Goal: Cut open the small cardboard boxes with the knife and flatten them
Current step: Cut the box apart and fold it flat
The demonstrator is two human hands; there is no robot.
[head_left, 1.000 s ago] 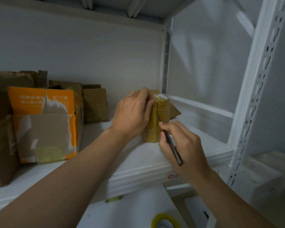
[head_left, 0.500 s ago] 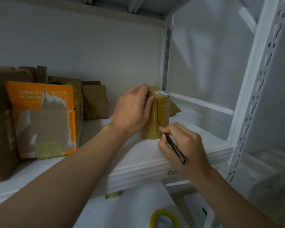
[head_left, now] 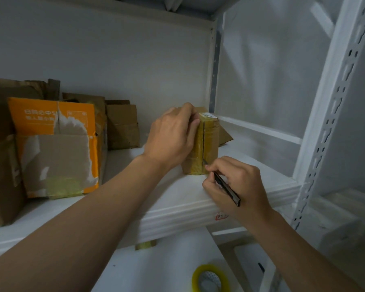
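Fingers point(head_left: 189, 114) of left hand point(head_left: 171, 138) were curled over top of small taped cardboard box point(head_left: 210, 144), stood upright near front edge of white shelf point(head_left: 177, 199). Knife point(head_left: 228, 189) was pinched pen-style in right hand point(head_left: 240, 184), blade tip set at lower end of dark slit down box face. Orange carton point(head_left: 55, 144) was seen well apart, leftward.

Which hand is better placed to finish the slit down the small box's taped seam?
Right. The right hand holds the knife with its tip at the seam's lower end on the small box; the left hand grips the box's top, steadying it.
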